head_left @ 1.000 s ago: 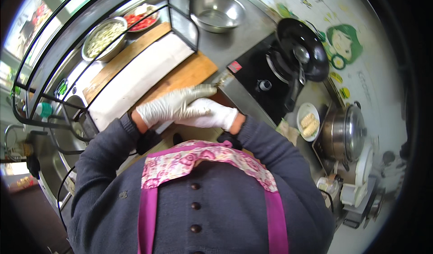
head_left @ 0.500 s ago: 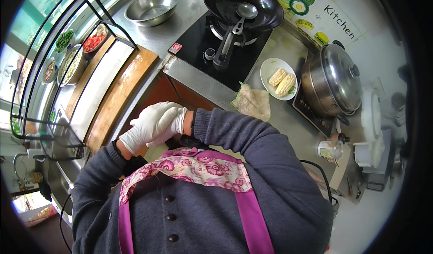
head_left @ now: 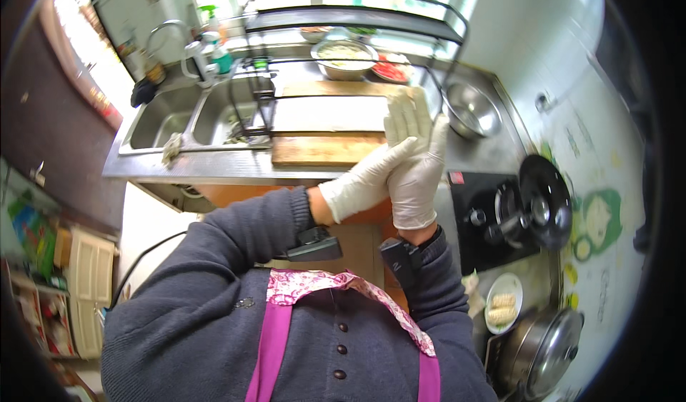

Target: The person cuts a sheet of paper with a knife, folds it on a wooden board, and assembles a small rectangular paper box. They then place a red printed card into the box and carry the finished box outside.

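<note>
Both hands wear thin white gloves and meet in front of the near counter edge. My left hand [head_left: 361, 183] lies against my right hand [head_left: 416, 184]; its visible part points straight toward it, and some of its fingers are hidden. My right hand is raised with its fingers stretched away from me. No tool or food shows in either hand. A small black device [head_left: 314, 246] is at the left cuff and another [head_left: 401, 261] at the right cuff. Beyond the fingers is a wooden board [head_left: 321, 150] with a white strip [head_left: 329, 113] on it.
A black rack [head_left: 357, 20] stands over the board. Behind it are bowls of cut food [head_left: 344, 57]. The sink [head_left: 166, 120] is left. At right are a steel basin [head_left: 471, 109], a wok [head_left: 547, 202] on a black cooktop [head_left: 475, 248], corn on a plate [head_left: 504, 280] and a lidded pot [head_left: 543, 352].
My view has turned left, from the stove toward the board and sink. The hands were clasped together; now the right one is stretched out with the left against it.
</note>
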Demonstrator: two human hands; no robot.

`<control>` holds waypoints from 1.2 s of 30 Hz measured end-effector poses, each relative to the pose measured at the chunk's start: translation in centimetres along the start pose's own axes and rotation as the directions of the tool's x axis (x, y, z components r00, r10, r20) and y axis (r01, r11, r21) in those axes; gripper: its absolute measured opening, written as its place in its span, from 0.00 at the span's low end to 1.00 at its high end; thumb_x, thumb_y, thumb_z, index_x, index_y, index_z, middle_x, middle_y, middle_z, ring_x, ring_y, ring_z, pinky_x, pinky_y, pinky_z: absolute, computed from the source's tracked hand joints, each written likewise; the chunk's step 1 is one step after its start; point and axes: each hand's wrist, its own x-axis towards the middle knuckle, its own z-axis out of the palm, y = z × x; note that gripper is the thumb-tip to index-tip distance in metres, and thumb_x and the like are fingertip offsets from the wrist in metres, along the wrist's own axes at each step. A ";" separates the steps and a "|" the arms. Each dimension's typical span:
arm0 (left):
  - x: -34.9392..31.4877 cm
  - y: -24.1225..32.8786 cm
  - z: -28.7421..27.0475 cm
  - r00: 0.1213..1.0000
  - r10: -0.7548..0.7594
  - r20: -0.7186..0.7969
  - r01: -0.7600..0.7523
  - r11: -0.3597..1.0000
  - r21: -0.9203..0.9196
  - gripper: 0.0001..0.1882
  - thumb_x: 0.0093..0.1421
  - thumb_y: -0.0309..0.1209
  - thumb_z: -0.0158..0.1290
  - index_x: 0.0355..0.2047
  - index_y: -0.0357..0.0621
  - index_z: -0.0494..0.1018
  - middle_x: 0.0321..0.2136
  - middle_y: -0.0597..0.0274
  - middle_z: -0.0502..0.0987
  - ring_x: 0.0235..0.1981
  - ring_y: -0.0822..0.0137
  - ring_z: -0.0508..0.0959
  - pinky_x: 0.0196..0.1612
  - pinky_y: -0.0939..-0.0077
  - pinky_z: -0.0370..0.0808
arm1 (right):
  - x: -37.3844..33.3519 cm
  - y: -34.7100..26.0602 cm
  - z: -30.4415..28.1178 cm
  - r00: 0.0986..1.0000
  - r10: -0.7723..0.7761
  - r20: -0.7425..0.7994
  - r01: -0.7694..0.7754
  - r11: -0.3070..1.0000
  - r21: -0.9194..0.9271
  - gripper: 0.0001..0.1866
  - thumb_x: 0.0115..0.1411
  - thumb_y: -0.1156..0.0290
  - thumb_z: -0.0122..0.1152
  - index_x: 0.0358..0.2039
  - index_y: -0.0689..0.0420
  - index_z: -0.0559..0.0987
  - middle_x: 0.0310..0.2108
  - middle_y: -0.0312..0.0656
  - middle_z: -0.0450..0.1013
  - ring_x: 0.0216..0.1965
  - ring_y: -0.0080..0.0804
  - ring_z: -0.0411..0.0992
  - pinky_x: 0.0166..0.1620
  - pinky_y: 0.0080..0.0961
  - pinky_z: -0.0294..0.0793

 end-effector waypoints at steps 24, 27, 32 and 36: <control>-48.8 27.8 -16.2 0.380 0.915 -0.135 -0.920 0.388 0.045 0.29 0.74 0.43 0.35 0.68 0.39 0.54 0.66 0.45 0.61 0.67 0.54 0.61 0.70 0.60 0.60 | -14.7 40.3 38.2 0.512 0.688 0.515 -0.828 0.554 0.082 0.32 0.71 0.46 0.46 0.64 0.57 0.64 0.60 0.45 0.65 0.63 0.32 0.62 0.64 0.31 0.62; -49.7 30.3 -17.2 0.221 0.950 -0.220 -0.958 0.254 0.133 0.31 0.73 0.47 0.35 0.70 0.44 0.51 0.67 0.42 0.58 0.68 0.46 0.58 0.70 0.55 0.58 | -17.4 44.6 40.6 0.343 0.741 0.577 -0.907 0.422 -0.004 0.28 0.69 0.50 0.50 0.62 0.56 0.66 0.58 0.44 0.67 0.58 0.30 0.66 0.59 0.29 0.68; -53.3 35.2 -20.6 0.076 0.961 -0.266 -0.842 0.205 0.500 0.32 0.73 0.51 0.32 0.72 0.53 0.49 0.67 0.41 0.57 0.64 0.36 0.64 0.64 0.55 0.69 | -16.9 51.5 45.2 0.118 0.752 0.648 -0.953 0.268 -0.138 0.25 0.69 0.55 0.52 0.60 0.55 0.67 0.57 0.43 0.68 0.55 0.28 0.69 0.57 0.29 0.71; -55.0 41.0 -24.2 0.018 0.957 -0.289 -0.625 0.236 0.744 0.32 0.72 0.51 0.30 0.73 0.58 0.45 0.64 0.36 0.61 0.57 0.37 0.73 0.59 0.53 0.74 | -14.6 56.8 48.9 -0.021 0.694 0.719 -0.955 0.199 -0.220 0.25 0.69 0.56 0.52 0.60 0.56 0.67 0.56 0.43 0.68 0.55 0.28 0.69 0.56 0.28 0.71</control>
